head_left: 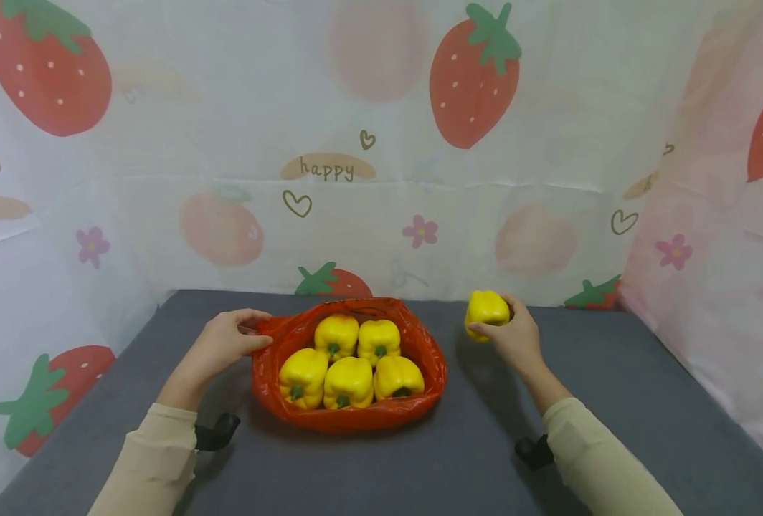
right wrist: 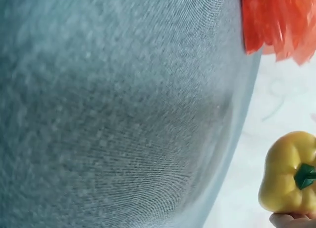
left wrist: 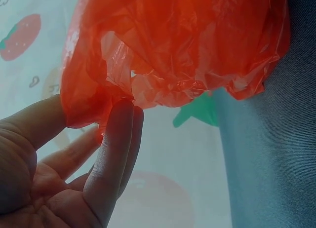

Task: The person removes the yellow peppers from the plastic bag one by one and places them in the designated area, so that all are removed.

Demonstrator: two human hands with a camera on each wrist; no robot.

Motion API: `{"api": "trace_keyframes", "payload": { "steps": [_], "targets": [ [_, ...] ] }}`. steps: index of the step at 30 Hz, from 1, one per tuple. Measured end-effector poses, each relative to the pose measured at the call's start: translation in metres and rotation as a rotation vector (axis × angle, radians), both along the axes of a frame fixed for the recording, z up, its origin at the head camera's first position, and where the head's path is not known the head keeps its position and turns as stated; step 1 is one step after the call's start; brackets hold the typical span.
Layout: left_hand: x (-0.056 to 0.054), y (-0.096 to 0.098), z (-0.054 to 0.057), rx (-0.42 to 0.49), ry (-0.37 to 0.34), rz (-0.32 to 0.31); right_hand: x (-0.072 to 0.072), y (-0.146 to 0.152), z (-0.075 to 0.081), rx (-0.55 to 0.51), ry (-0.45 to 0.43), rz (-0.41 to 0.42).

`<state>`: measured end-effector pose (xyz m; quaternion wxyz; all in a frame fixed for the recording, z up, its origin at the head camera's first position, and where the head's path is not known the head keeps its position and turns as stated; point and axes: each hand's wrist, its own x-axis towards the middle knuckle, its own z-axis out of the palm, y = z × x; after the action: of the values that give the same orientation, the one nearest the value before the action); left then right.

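Observation:
A red plastic bag (head_left: pixel 349 419) lies wide open on the table, and several yellow bell peppers (head_left: pixel 349 381) with green stems sit inside it. My left hand (head_left: pixel 229 342) pinches the bag's left edge between thumb and fingers. The left wrist view shows the thin red plastic (left wrist: pixel 187 45) gathered at my fingertips. To the right of the bag, my right hand (head_left: pixel 515 333) grips another yellow bell pepper (head_left: pixel 487 308) above the table. That pepper (right wrist: pixel 289 173) also shows at the lower right of the right wrist view, its green stem facing the camera.
The dark grey table (head_left: pixel 407 473) ends at a white cloth backdrop (head_left: pixel 381 236) printed with strawberries, hearts and flowers. More cloth hangs along the left and right sides. Dark straps with small black devices (head_left: pixel 216 432) sit at both wrists.

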<state>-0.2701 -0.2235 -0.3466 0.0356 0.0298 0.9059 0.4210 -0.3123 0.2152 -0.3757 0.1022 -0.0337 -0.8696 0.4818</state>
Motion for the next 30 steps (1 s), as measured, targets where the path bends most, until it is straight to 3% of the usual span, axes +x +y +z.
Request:
{"api": "trace_keyframes", "payload": {
  "steps": [13, 30],
  "targets": [
    [0.002, -0.001, 0.002, 0.007, 0.002, 0.019, -0.019, 0.007, -0.004, -0.068, -0.075, 0.019],
    [-0.001, 0.002, -0.002, 0.003, 0.019, 0.018, -0.022, 0.005, -0.015, -0.059, -0.160, 0.068]
  ]
}}
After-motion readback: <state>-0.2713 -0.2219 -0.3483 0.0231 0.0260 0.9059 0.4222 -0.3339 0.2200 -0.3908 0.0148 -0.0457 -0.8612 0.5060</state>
